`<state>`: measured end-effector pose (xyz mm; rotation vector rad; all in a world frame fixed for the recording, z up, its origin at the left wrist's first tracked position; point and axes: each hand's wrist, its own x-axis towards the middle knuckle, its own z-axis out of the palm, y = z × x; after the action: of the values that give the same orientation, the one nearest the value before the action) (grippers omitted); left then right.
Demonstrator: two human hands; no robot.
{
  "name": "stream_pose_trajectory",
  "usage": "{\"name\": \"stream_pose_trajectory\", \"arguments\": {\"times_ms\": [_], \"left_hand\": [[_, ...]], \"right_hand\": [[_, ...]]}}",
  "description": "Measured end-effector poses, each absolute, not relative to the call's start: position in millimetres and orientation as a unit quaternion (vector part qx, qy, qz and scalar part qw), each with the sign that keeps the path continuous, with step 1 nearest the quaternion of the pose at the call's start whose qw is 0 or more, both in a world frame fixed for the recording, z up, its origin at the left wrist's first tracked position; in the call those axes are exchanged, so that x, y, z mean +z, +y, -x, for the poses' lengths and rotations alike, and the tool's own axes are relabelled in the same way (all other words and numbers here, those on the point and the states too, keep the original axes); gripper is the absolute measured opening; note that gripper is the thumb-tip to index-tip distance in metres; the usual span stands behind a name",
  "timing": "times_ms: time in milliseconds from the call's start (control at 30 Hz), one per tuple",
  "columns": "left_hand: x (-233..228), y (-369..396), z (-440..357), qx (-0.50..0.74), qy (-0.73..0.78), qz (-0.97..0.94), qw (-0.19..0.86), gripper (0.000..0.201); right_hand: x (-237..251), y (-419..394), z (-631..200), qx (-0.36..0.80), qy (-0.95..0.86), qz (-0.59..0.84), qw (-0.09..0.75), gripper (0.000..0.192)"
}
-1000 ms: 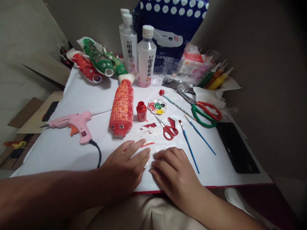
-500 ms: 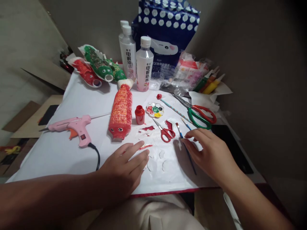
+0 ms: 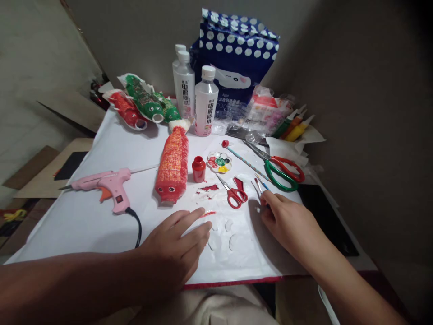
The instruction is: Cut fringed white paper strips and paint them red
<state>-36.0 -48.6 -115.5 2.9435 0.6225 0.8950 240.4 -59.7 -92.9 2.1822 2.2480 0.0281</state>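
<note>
Rightward, right hand (image 3: pixel 287 221) beside paintbrush (image 3: pixel 259 184).

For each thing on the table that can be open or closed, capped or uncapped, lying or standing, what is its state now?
Red paint jar: standing, capped.
Small red scissors: lying, slightly open.
Large scissors: lying, closed.
Drink bottles: standing, capped.
Red fish bottle: lying.
Glue gun: lying on its side.
Left hand: flat on the paper.
Right hand: fingers on a paintbrush.
</note>
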Motion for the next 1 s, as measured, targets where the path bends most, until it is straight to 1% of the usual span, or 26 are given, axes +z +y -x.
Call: {"name": "stream_pose_trajectory", "arguments": {"times_ms": [67,133,200,267,333,533,600,733,867,1000], "left_hand": [[-116,-49,37,0.287,0.194,-0.938,-0.001,0.027],[-116,-49,39,0.280,0.196,-0.940,0.002,0.026],[-115,-48,41,0.265,0.186,-0.946,0.007,0.026],[-114,-48,42,0.257,0.178,-0.950,0.007,0.028],[-112,-48,44,0.255,0.178,-0.951,0.006,0.028],[-109,-51,44,0.241,0.176,-0.954,0.010,0.024],[-109,-52,43,0.235,0.184,-0.954,0.017,0.024],[-110,-53,42,0.237,0.169,-0.957,0.005,0.019],[-104,-51,43,0.235,0.147,-0.961,0.002,0.017],[-84,-49,45,0.169,0.135,-0.976,0.007,0.020]], "right_hand": [[-88,-57,-244,-0.047,0.723,-0.684,-0.086,0.014],[-81,-54,-247,-0.110,0.718,-0.658,-0.197,0.016],[-71,-50,-249,-0.164,0.707,-0.626,-0.283,0.020],[-62,-45,-247,-0.214,0.701,-0.590,-0.338,0.027],[-55,-39,-244,-0.249,0.703,-0.549,-0.377,0.030],[-42,-19,-220,-0.233,0.686,-0.457,-0.516,0.017],[-38,-14,-210,-0.225,0.683,-0.442,-0.536,0.012],[-32,-2,-192,-0.195,0.718,-0.409,-0.528,0.013],[-31,10,-179,-0.145,0.760,-0.393,-0.497,0.012],[-31,19,-174,-0.099,0.793,-0.391,-0.457,0.014]]}}
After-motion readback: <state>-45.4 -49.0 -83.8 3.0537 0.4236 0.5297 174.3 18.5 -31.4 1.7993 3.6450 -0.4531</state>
